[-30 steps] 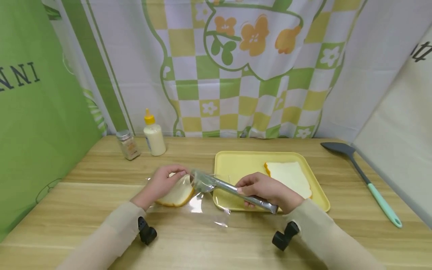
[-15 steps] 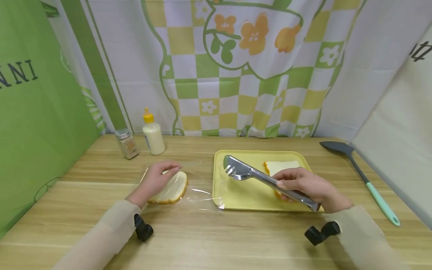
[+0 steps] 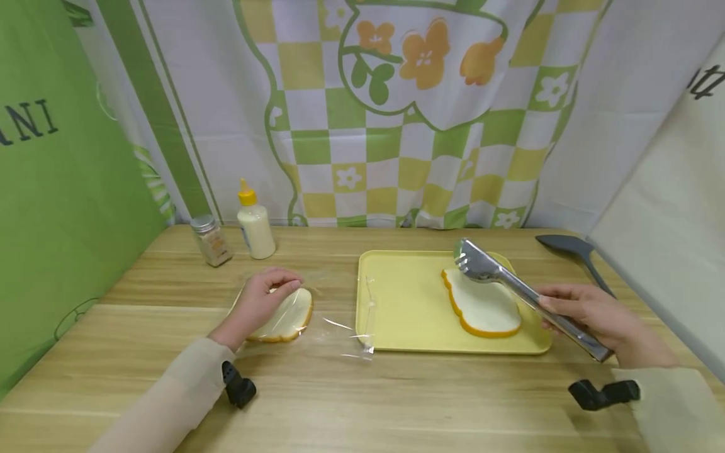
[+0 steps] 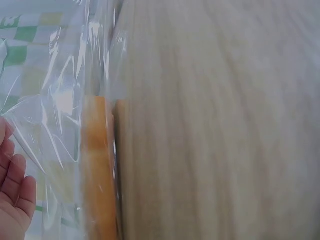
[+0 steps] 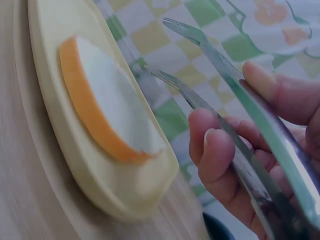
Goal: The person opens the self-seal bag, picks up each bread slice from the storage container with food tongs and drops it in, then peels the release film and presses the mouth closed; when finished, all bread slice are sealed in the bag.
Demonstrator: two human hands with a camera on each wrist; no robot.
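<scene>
My left hand point(image 3: 262, 305) pinches the edge of a clear plastic bag point(image 3: 337, 327), with its film stretched up to the fingertips in the left wrist view. A bread slice point(image 3: 291, 318) lies inside or under the film; I cannot tell which, and the hand hides part of it. In the left wrist view the slice's orange crust point(image 4: 97, 165) shows through the plastic. My right hand point(image 3: 595, 318) grips metal tongs point(image 3: 523, 292), whose arms stand apart with nothing between the tips in the right wrist view. Below the tongs, a second bread slice point(image 3: 481, 308) lies on the yellow tray point(image 3: 396, 302).
A spatula point(image 3: 572, 245) with a dark head lies at the right edge, its handle partly hidden by my right hand. Towards the back left stand a squeeze bottle point(image 3: 257, 229) with a yellow cap and a small spice jar point(image 3: 212, 242). A patterned curtain point(image 3: 391, 163) closes off the back.
My right hand has drawn the tongs out of the bag and carried them right, over the tray's slice. The bag now lies flatter, and my left hand has barely shifted.
</scene>
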